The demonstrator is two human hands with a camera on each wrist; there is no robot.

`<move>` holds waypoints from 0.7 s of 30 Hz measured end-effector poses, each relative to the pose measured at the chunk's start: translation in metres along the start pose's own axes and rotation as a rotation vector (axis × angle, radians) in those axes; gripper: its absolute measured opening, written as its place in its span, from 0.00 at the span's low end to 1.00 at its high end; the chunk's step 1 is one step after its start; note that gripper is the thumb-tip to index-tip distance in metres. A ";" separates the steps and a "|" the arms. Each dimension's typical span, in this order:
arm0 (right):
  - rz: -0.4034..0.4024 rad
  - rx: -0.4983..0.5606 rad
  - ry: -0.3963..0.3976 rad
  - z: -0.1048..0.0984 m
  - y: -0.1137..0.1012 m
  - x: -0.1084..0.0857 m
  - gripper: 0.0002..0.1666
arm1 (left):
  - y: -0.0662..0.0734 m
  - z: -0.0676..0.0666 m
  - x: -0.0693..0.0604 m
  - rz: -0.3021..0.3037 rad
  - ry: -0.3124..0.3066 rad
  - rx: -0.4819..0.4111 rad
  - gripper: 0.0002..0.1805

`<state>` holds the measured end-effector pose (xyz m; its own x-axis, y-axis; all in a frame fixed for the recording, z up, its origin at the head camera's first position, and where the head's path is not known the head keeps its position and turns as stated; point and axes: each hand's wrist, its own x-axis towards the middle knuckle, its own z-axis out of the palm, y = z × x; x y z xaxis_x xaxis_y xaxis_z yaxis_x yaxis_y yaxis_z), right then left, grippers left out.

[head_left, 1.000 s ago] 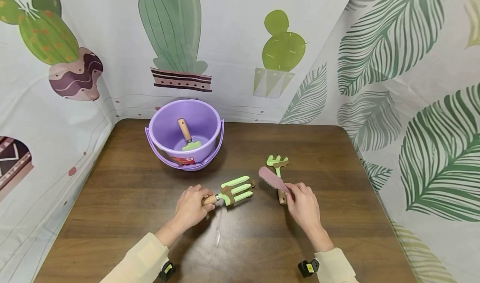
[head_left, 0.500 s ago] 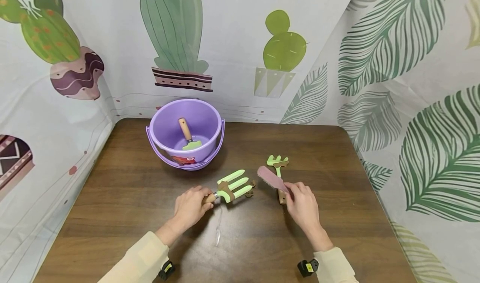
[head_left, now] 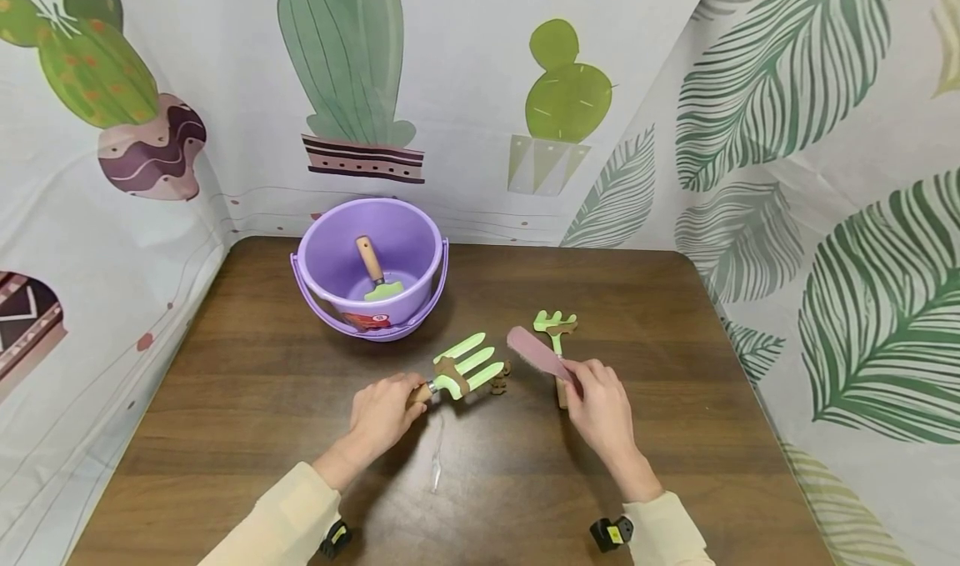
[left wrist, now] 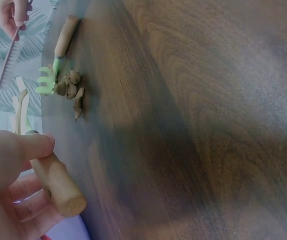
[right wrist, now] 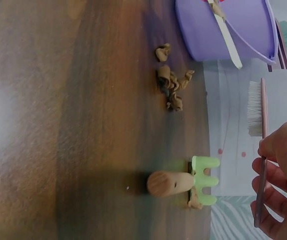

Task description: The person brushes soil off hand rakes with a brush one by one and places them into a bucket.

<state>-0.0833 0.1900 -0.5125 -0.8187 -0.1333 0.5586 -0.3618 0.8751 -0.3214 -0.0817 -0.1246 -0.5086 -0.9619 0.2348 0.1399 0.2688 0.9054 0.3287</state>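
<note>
My left hand (head_left: 385, 414) grips the wooden handle of a green three-pronged garden fork (head_left: 459, 373), raised above the table with brown clay-like stuff across its base. The handle's round end (left wrist: 68, 197) shows in the left wrist view. In my right hand (head_left: 602, 408) is a pink brush (head_left: 534, 352), held by its handle; its white bristles (right wrist: 255, 109) show in the right wrist view. Beneath the brush lies a small green rake (head_left: 556, 324) with brown stuff on its head. Several brown clumps (right wrist: 168, 82) rest on the table by the fork's tips.
A purple bucket (head_left: 318, 287) stands at the back left of the wooden table (head_left: 247, 383). Inside it leans a green tool (head_left: 370, 259) with a wooden handle. A clear strip (head_left: 436, 473) lies near the front. Printed cloth (head_left: 480, 91) hangs behind the table.
The fork has turned, its prongs swinging upward and tilting, and more brown clumps have come into view beside it. My right hand has shifted the brush slightly left, toward the fork.
</note>
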 end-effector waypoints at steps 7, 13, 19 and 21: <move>-0.009 0.005 -0.014 0.001 -0.010 0.003 0.15 | 0.001 0.001 0.001 0.041 0.010 0.017 0.12; -0.030 0.014 -0.031 0.004 -0.017 0.005 0.15 | 0.002 0.003 0.004 0.060 0.025 0.043 0.12; -0.055 0.012 -0.059 0.009 -0.027 0.007 0.15 | 0.007 0.002 0.009 0.077 0.031 0.055 0.12; -0.063 0.009 -0.070 0.011 -0.031 0.009 0.15 | 0.010 0.002 0.010 0.080 0.021 0.067 0.12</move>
<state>-0.0838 0.1568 -0.5058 -0.8233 -0.2208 0.5229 -0.4174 0.8598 -0.2942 -0.0890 -0.1127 -0.5061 -0.9360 0.3010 0.1827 0.3405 0.9058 0.2521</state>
